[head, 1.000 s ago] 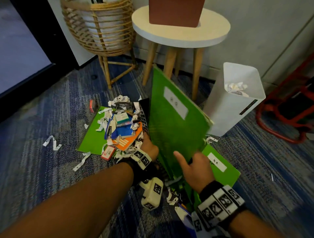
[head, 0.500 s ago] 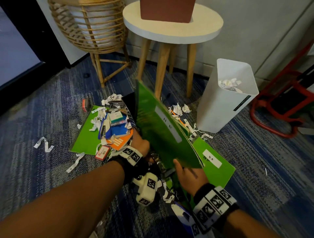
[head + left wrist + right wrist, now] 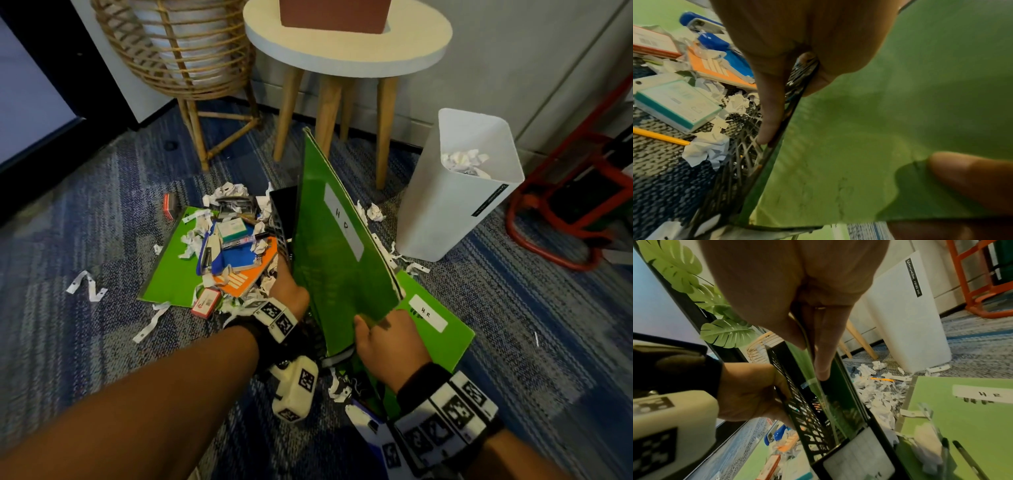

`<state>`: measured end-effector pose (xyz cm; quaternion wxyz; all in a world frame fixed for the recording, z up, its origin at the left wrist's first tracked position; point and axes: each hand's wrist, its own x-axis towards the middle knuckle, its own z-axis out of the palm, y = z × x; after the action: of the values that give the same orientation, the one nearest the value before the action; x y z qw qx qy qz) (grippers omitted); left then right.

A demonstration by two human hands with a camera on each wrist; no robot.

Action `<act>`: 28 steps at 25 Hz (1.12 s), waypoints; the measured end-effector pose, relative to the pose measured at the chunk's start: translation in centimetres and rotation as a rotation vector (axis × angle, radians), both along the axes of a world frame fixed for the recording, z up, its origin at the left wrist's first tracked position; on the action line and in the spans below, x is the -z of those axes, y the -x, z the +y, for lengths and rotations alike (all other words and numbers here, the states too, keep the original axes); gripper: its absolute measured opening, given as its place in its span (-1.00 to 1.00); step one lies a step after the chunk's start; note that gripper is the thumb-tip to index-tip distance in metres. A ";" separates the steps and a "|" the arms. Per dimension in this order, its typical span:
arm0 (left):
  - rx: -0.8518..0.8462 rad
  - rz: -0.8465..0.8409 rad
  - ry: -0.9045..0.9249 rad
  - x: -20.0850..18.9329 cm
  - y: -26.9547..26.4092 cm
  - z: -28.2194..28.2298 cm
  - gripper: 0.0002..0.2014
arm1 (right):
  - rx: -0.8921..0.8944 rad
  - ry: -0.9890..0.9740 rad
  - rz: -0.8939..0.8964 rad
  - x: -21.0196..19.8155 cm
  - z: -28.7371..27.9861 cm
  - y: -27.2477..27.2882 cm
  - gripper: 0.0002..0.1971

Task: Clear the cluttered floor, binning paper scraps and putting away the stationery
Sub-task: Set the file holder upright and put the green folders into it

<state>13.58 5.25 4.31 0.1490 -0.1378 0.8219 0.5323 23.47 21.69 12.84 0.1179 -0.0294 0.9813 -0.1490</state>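
- My left hand (image 3: 289,289) grips the side wall of a black mesh file holder (image 3: 807,404) that stands on the blue carpet (image 3: 85,212).
- My right hand (image 3: 388,337) pinches the near edge of a green folder (image 3: 337,260), thumb on one side and fingers on the other.
- The folder stands on edge, tipped, with its low part inside the holder. Its white label reads "H.R".
- A 2nd green folder (image 3: 442,329) lies flat on the carpet just beside my right hand.
- A 3rd green folder (image 3: 171,277) lies flat to the left, under a heap of stationery: an orange notebook (image 3: 239,279), a blue stapler (image 3: 210,255) and small boxes.
- Paper scraps (image 3: 87,286) lie all around the heap.
- The white bin (image 3: 452,205) stands to the right, with crumpled paper inside.
- A round stool (image 3: 346,51) stands behind the folder.
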 end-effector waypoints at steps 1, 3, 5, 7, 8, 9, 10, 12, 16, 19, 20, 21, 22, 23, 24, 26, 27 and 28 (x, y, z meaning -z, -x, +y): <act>0.048 0.009 0.021 -0.7 -0.4 0.3 -0.13 | 0.026 0.033 0.005 0.5 0.1 -0.1 -0.56; 0.144 0.043 -0.016 -1.7 -0.9 1.1 -0.20 | 0.128 0.088 -0.047 2.4 0.2 -0.2 -0.68; 0.190 0.049 -0.075 -2.3 -1.1 1.9 -0.23 | 0.203 0.116 -0.165 3.8 0.4 -0.7 -0.68; 0.185 0.058 -0.077 -1.9 -0.5 2.3 -0.16 | 0.144 0.107 -0.211 4.3 0.8 -1.3 -0.57; 0.161 0.045 -0.075 -1.7 -0.3 2.3 -0.13 | 0.131 0.122 -0.192 4.0 1.0 -1.7 -0.54; 0.141 0.022 -0.054 -1.5 -0.2 2.3 -0.12 | 0.157 0.208 -0.176 3.6 1.3 -2.1 -0.59; 0.108 0.021 -0.052 -1.2 0.1 2.0 -0.13 | 0.213 0.348 -0.189 2.8 1.4 -2.5 -0.72; 0.056 0.013 -0.020 -1.4 0.3 0.9 -0.17 | 0.283 0.550 -0.219 2.2 2.3 -2.8 -0.84; -0.058 -0.028 0.063 -1.1 1.5 -1.3 -0.16 | 0.550 0.503 -0.206 5.9 7.1 -1.5 -0.65; -0.084 -0.105 0.059 -1.4 1.7 -2.1 -0.16 | 0.815 0.339 -0.290 10.6 10.8 -1.5 -0.81; -0.083 -0.095 0.046 -0.9 2.1 -2.3 -0.14 | 0.896 0.312 -0.317 11.7 11.4 -2.0 -0.74; -0.059 -0.076 0.067 -0.5 2.1 -2.2 -0.14 | 0.981 0.313 -0.344 12.9 12.1 -2.7 -0.61; -0.051 -0.034 0.075 2.2 2.8 -2.7 -0.16 | 1.067 0.340 -0.380 13.8 12.7 -3.6 -0.49; -0.015 0.013 0.131 3.8 3.3 -2.8 -0.19 | 1.129 0.375 -0.423 14.8 13.0 -4.3 -0.41; 0.019 0.028 0.173 4.1 3.3 -2.5 -0.22 | 1.159 0.396 -0.520 16.6 13.5 -5.1 -0.33; 0.009 0.040 0.176 2.4 2.4 -1.7 -0.23 | 1.111 0.361 -0.682 21.8 15.7 -5.9 -0.07; 0.012 0.020 0.133 1.4 1.7 -1.2 -0.22 | 1.114 0.364 -0.716 23.9 16.1 -5.9 0.02; 0.013 0.004 0.086 0.0 1.1 -0.8 -0.21 | 1.143 0.426 -0.707 25.2 16.2 -5.7 0.03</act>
<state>12.45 4.43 4.33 0.1446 -0.1374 0.8451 0.4959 29.19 37.89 -12.41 0.3247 0.5185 0.6954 -0.3770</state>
